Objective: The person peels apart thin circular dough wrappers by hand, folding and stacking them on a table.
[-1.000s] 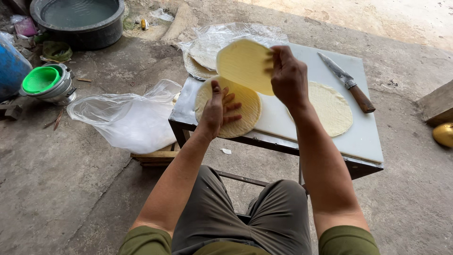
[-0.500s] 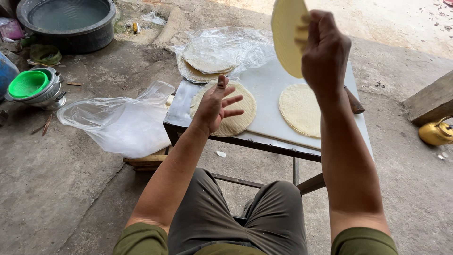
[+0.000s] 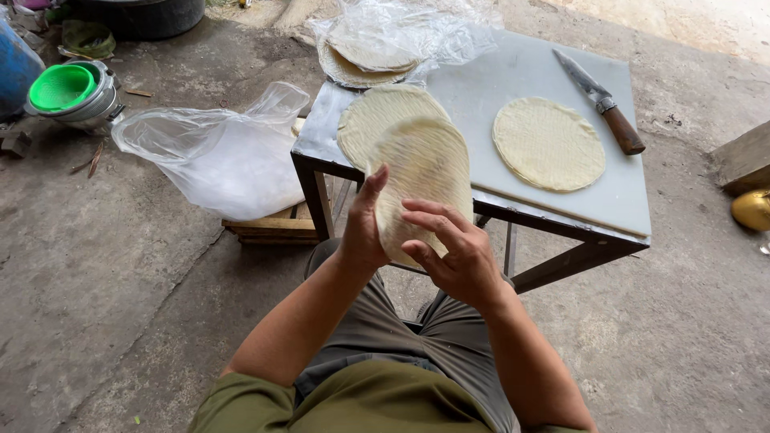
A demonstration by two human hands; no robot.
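Holding a thin round flatbread (image 3: 423,180) up on edge between them, both hands are closed on it just in front of the counter (image 3: 321,172). The left hand (image 3: 365,228) pinches the disc's left rim, thumb pointing up along the edge. The right hand (image 3: 457,248) supports the lower right part, its fingers (image 3: 429,212) spread across the near face. The flatbread is pale, finely textured and tilted, its top leaning toward the counter and overlapping the view of what lies behind it.

Directly behind the held disc, a second flatbread (image 3: 377,116) lies flat at the counter's left front, on a white cutting board (image 3: 513,88) that covers most of the top. A third flatbread (image 3: 549,144) lies flat to the right on the same board, well apart from the second. Beyond it, near the board's far right edge, rests a knife (image 3: 601,100) with a wooden handle, blade pointing away.

At the counter's far left corner a stack of flatbreads (image 3: 365,56) sits in crumpled clear plastic wrap (image 3: 433,28). Left of the counter, a clear plastic bag (image 3: 216,156) lies over a low wooden block (image 3: 269,228) on the concrete floor (image 3: 104,281). Farther left stands a green bowl (image 3: 60,87) nested in metal bowls. At the right edge a rounded yellow object (image 3: 752,210) is partly cut off.
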